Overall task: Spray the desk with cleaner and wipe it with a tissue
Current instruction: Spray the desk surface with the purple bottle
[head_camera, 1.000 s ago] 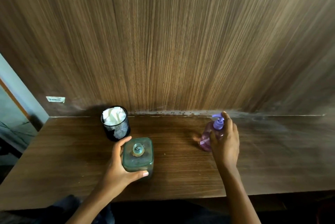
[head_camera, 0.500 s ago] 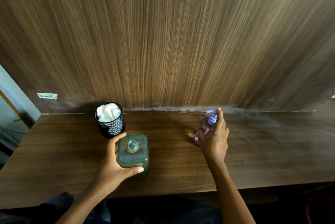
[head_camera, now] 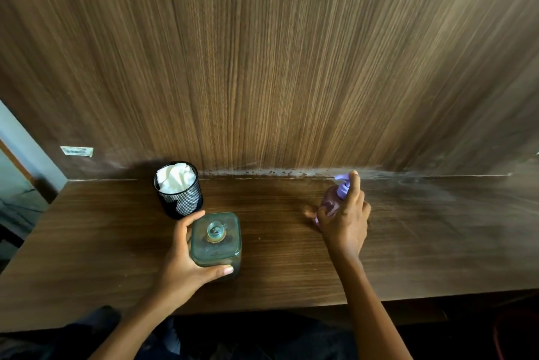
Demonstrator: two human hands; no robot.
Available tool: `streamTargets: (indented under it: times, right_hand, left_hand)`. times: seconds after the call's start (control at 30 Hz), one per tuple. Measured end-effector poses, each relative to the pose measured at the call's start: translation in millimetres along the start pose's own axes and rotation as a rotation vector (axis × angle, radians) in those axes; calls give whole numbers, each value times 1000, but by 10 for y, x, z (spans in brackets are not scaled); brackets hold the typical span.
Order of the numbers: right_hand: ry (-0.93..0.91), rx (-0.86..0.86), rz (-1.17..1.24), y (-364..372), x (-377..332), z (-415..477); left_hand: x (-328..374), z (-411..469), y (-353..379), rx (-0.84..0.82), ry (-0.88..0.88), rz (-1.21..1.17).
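My right hand (head_camera: 345,221) is closed around a small purple spray bottle (head_camera: 335,199) held upright over the wooden desk (head_camera: 291,260), with the forefinger on top of the nozzle, which points left. My left hand (head_camera: 186,260) grips a square green glass bottle (head_camera: 215,238) standing on the desk, left of centre. White tissues (head_camera: 174,177) fill a black mesh cup (head_camera: 182,199) just behind the glass bottle. A pale hazy patch lies on the desk surface to the right of the spray bottle.
A wood-grain wall panel (head_camera: 277,68) rises straight from the desk's back edge, with whitish marks along the seam. A small label (head_camera: 76,151) is stuck low on the left of the panel. The desk's left end borders a grey wall and floor.
The spray bottle and my right hand have shifted slightly left and further back on the desk. My left hand stays on the glass bottle. The camera has tilted a little.
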State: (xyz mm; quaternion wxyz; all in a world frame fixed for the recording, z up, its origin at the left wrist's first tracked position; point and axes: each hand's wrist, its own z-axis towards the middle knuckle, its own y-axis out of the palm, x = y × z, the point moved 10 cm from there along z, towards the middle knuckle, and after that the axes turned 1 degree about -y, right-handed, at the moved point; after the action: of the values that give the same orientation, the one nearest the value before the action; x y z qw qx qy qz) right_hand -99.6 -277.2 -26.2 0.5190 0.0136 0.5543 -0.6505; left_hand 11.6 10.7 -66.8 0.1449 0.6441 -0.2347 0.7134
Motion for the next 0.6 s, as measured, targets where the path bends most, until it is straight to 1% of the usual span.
streamTargets:
  times: [0.27, 0.6]
  right_hand:
    - [-24, 6, -1, 28, 32, -11]
    - [13, -25, 12, 49, 57, 30]
  left_hand:
    - [-9, -7, 11, -14, -10, 6]
    - [8, 0, 17, -10, -2, -34]
